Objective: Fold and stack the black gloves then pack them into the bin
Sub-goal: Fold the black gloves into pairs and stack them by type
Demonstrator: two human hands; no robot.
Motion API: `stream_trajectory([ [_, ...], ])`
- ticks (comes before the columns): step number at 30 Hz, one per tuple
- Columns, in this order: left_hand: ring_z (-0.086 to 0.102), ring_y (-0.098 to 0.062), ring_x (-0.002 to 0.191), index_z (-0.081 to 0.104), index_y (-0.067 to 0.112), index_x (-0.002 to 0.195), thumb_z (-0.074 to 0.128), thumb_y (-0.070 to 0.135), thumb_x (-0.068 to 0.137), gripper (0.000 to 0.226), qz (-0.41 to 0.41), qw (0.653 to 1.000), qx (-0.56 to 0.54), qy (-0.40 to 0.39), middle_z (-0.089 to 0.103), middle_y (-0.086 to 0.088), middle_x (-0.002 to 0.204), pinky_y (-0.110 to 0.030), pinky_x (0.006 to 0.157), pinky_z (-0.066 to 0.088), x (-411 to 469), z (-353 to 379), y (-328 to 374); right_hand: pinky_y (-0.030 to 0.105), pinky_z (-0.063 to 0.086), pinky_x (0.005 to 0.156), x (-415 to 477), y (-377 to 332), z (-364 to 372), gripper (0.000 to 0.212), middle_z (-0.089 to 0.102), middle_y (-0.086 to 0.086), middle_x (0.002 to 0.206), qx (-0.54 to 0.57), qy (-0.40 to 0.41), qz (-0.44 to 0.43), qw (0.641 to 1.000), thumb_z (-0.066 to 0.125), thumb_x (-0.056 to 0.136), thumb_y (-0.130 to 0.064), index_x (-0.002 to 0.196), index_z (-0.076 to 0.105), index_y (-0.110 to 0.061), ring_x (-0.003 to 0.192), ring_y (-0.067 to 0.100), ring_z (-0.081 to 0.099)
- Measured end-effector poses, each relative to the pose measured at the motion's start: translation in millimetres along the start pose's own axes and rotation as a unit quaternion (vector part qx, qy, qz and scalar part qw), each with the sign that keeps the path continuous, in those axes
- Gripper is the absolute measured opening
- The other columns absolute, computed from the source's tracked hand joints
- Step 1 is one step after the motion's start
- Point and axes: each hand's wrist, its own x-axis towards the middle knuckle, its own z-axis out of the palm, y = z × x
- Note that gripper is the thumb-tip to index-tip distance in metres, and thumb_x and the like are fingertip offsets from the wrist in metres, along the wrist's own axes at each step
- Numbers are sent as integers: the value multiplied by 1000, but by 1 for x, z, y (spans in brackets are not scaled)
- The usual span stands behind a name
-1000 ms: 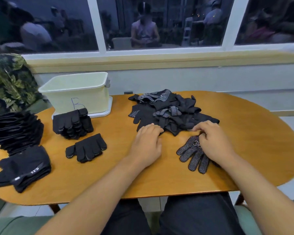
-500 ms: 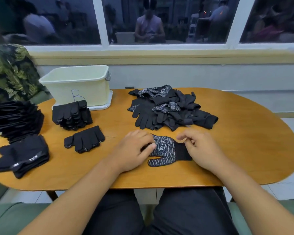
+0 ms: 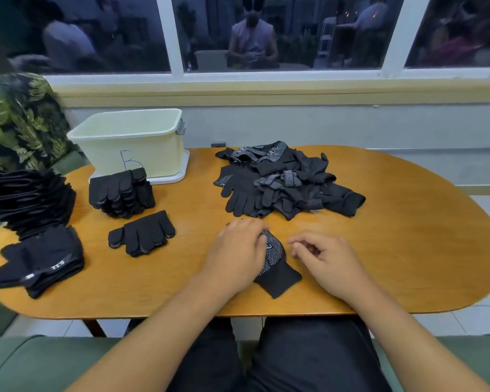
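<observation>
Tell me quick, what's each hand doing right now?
Left hand: rests on the dotted glove; grip cannot be told.
Right hand: open, fingers loosely curled, holding nothing.
</observation>
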Motion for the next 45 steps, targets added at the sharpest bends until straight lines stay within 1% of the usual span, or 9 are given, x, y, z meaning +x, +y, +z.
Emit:
stream_trajectory([
  [5, -4, -31, 165, 8, 14, 170, 21, 55, 112, 72, -139, 975, 90, -146, 2, -11, 178, -49, 133, 3, 8, 37, 34, 42, 61, 81, 6, 8, -4, 20, 76, -21, 87, 34, 88, 94, 991, 60, 107, -27, 106, 74, -41, 81, 4, 71],
  [10, -20, -25, 162, -9, 26, 170, 14, 72, 106, 82, -37, 967, 130, -215, -16, -3, 177, -51, 133, -5, 1, 30, 11, 36, 60, 80, 8, 10, -4, 20, 76, -22, 86, 39, 78, 112, 990, 61, 106, -27, 103, 75, -40, 80, 2, 70],
  [17, -20, -15, 162, -4, 30, 170, 16, 72, 107, 79, 44, 964, 121, -234, -13, 4, 178, -44, 133, -7, -1, 10, -7, 35, 57, 81, 35, 10, -6, 15, 75, -13, 95, 22, 92, 109, 990, 65, 102, -30, 108, 77, -36, 79, 4, 67],
  [20, -20, -15, 162, -5, 27, 170, 17, 67, 109, 77, 17, 969, 123, -213, -13, 4, 178, -45, 133, -8, -2, 13, -6, 33, 51, 81, 70, 11, -10, 24, 65, -16, 113, -61, 111, 77, 989, 61, 105, -31, 123, 76, -32, 90, 2, 62],
  [24, -22, -15, 161, -10, 28, 169, 15, 77, 103, 86, 5, 968, 115, -223, -18, 5, 177, -47, 133, -7, -3, 18, -11, 37, 51, 79, 127, 12, -13, 37, 61, -7, 121, -184, 99, 98, 973, 56, 105, -49, 135, 70, -32, 121, 21, 57],
  [28, -23, -14, 161, -11, 29, 169, 13, 81, 100, 90, 15, 970, 112, -213, -19, 6, 176, -47, 133, -7, -5, 17, -12, 42, 56, 83, 161, 15, -9, 43, 66, -2, 125, -252, 82, 130, 956, 63, 98, -64, 123, 76, -32, 129, 29, 54],
  [35, -6, 0, 161, 16, 34, 170, 23, 76, 104, 78, 6, 992, -14, -127, 10, 17, 177, -41, 134, 1, -11, 13, -15, 37, 58, 82, 177, 6, -21, 22, 72, -15, 90, -73, 188, 110, 973, 78, 91, -52, 95, 80, -31, 94, 16, 70],
  [42, 13, 4, 158, 31, 38, 165, 37, 65, 108, 63, -54, 984, -165, -50, 29, 21, 170, -38, 132, 18, -15, 3, -16, 17, 45, 61, 179, -52, -67, 25, 67, -11, 78, 146, 244, 60, 957, 74, 99, -43, 92, 63, -22, 61, -4, 57],
  [45, 29, 2, 151, 33, 39, 162, 44, 61, 108, 60, -81, 972, -222, -22, 38, 19, 164, -35, 126, 30, -16, -2, -15, 36, 59, 73, 165, -70, -74, 24, 76, -3, 84, 214, 219, 81, 948, 72, 99, -49, 90, 62, -29, 75, 11, 75],
])
